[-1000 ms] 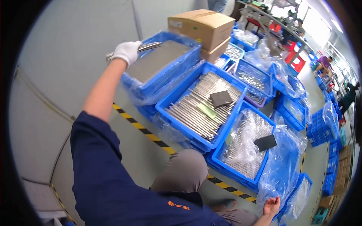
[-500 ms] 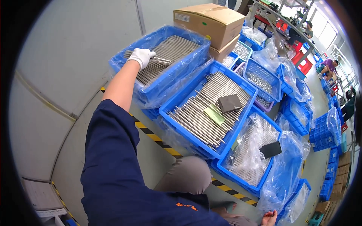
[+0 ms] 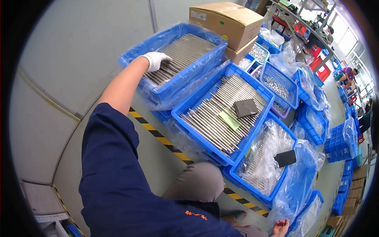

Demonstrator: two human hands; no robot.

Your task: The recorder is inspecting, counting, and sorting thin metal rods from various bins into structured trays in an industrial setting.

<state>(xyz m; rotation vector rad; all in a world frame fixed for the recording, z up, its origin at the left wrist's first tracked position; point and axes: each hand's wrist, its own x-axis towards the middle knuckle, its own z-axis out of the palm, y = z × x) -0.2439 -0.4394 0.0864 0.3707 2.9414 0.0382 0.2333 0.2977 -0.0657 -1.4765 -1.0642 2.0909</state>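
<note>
**Blue crates and steel rods on the shop floor**

Blue plastic was nearly all one saw from where I stood. The person's left hand (image 3: 156, 60), in a white glove, lay flat on the metal rods (image 3: 179, 55) in the far crate (image 3: 173, 89), fingers loosely together and curled slightly over the rod ends, pinching nothing that I could make out. That crate was lined with clear plastic film and sat raised above its neighbours, the rods packed side by side and filling it from wall to wall. The arm reaching to it was bare from the wrist back to a dark blue sleeve (image 3: 114, 166).

Just to the right of the gloved hand stood a second crate (image 3: 205, 134) of longer rods, with a dark grey pad (image 3: 245, 107) and a pale green slip (image 3: 229, 119) lying on top of them. Beyond that again, nearer the person's knees, was a third crate (image 3: 252, 185) whose rods were covered in film (a small black pad (image 3: 285, 158) rested on it). A cardboard box (image 3: 229, 21) stood behind the far crate, well past the gloved fingers.

The right hand (image 3: 281, 228) showed only at the lower edge, bare, palm up with the fingers loosely open, holding nothing. A yellow-and-black stripe (image 3: 158, 132) ran across the floor beneath the left arm.
</note>
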